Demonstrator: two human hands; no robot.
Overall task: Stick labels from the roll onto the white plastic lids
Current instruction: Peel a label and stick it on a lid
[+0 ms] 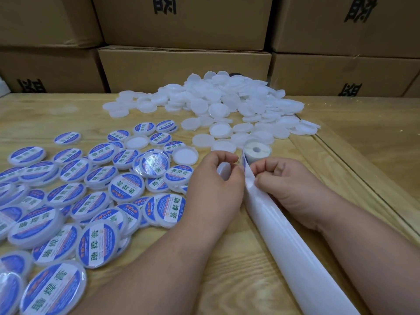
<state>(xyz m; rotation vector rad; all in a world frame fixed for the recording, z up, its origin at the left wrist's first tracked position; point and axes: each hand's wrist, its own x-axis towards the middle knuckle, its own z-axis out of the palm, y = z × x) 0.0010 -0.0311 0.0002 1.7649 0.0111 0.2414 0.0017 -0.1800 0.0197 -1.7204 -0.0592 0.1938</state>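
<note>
A label roll (256, 151) stands on the wooden table (227, 258) just beyond my hands. Its white backing strip (291, 246) runs from the roll toward me. My left hand (213, 189) grips a plain white lid (223, 170) between curled fingers and thumb. My right hand (288, 185) pinches the strip's edge close to the roll, where a blue label (243, 161) shows. A heap of unlabelled white lids (227, 105) lies beyond the roll. Several lids with blue labels (91, 189) are spread across the left of the table.
Stacked brown cardboard boxes (184, 67) form a wall along the table's far edge. A raised wooden border (354, 169) runs diagonally at the right. Bare wood shows between my forearms and at the far left.
</note>
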